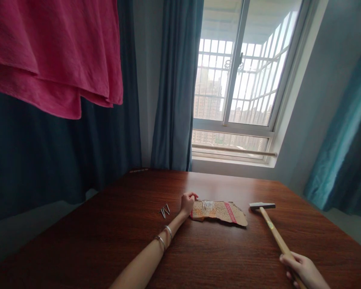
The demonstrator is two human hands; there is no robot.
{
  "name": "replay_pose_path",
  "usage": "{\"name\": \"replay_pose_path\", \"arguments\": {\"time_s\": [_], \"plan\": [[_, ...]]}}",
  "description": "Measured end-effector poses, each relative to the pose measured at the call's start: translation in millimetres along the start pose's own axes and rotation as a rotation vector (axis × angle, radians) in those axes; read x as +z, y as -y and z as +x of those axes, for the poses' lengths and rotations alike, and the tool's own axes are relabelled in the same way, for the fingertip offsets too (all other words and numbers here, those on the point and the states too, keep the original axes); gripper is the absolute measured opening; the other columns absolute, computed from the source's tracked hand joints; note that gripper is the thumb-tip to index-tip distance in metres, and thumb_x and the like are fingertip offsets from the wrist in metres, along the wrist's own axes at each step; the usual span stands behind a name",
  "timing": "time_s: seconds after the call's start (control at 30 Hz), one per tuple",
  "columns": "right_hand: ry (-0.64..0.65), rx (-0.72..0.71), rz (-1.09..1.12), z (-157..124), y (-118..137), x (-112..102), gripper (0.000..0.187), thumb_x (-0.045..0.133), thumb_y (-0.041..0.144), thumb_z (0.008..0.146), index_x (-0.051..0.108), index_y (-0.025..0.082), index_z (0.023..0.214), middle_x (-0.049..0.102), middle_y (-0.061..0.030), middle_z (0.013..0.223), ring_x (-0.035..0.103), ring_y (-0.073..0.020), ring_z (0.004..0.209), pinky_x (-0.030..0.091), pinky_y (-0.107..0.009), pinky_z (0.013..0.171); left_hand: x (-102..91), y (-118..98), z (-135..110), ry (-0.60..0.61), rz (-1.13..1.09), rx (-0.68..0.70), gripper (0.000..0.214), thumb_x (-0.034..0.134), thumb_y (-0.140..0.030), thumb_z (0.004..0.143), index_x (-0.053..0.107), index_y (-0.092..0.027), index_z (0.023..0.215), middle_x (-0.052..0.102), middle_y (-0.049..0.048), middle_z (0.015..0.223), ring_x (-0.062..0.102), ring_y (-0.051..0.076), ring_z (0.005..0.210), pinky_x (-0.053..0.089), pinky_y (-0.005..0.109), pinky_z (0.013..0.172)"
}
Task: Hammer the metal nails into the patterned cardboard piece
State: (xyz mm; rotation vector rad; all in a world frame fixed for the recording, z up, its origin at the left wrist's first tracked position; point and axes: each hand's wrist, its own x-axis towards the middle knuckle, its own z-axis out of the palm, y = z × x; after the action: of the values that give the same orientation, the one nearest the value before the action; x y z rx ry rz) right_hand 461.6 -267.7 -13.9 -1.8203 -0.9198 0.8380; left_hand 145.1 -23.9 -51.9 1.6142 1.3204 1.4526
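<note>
My left hand [187,203] is closed at the left end of a flat piece of cardboard [219,213], its curled fingers at the cardboard's edge. The cardboard has dark speckles, a pink stripe and a ragged edge. Near its left end, two thin nails [203,206] show beside a shiny clear patch. Several loose nails [165,210] lie on the table left of that hand. At the lower right my right hand [303,269] grips the wooden handle of a hammer [272,225]. The hammer's metal head is to the right of the cardboard, apart from it, at table level.
Everything sits on a dark brown wooden table [108,241]. Behind it are a barred window [234,80] and a blue curtain [177,88]. A pink cloth [63,52] hangs at the upper left, and another curtain [339,148] hangs at the right.
</note>
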Motion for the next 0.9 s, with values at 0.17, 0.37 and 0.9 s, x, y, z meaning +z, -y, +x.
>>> {"name": "replay_pose_path", "arguments": {"time_s": [0.17, 0.37, 0.9], "plan": [[-0.069, -0.109, -0.282, 15, -10, -14, 0.025, 0.057, 0.042, 0.058, 0.067, 0.019, 0.058, 0.068, -0.0066, 0.060, 0.066, -0.0278, 0.065, 0.047, -0.030, 0.056, -1.3, 0, 0, 0.011, 0.037, -0.011, 0.027, 0.038, -0.013, 0.067, 0.065, -0.013, 0.062, 0.063, 0.0036, 0.061, 0.057, 0.014, 0.060, 0.041, 0.023, 0.057], [-0.084, -0.052, -0.534, 42, -41, -27, 0.036, 0.056, 0.050, 0.062, 0.074, 0.025, 0.081, 0.073, -0.0095, 0.080, 0.064, -0.0343, 0.086, 0.046, -0.038, 0.073, -1.0, 1, 0, 0.012, 0.039, -0.019, 0.027, 0.039, -0.012, 0.066, 0.065, -0.013, 0.060, 0.063, 0.0034, 0.059, 0.056, 0.013, 0.059, 0.041, 0.022, 0.057], [-0.177, -0.213, -0.869, 13, -35, -7, 0.039, 0.038, 0.047, 0.079, 0.070, 0.025, 0.083, 0.065, -0.0123, 0.077, 0.065, -0.0301, 0.074, 0.047, -0.042, 0.067, 1.6, 10, 1, 0.016, 0.045, -0.002, 0.028, 0.038, -0.013, 0.065, 0.066, -0.013, 0.060, 0.062, 0.0026, 0.057, 0.056, 0.013, 0.057, 0.040, 0.022, 0.055]]}}
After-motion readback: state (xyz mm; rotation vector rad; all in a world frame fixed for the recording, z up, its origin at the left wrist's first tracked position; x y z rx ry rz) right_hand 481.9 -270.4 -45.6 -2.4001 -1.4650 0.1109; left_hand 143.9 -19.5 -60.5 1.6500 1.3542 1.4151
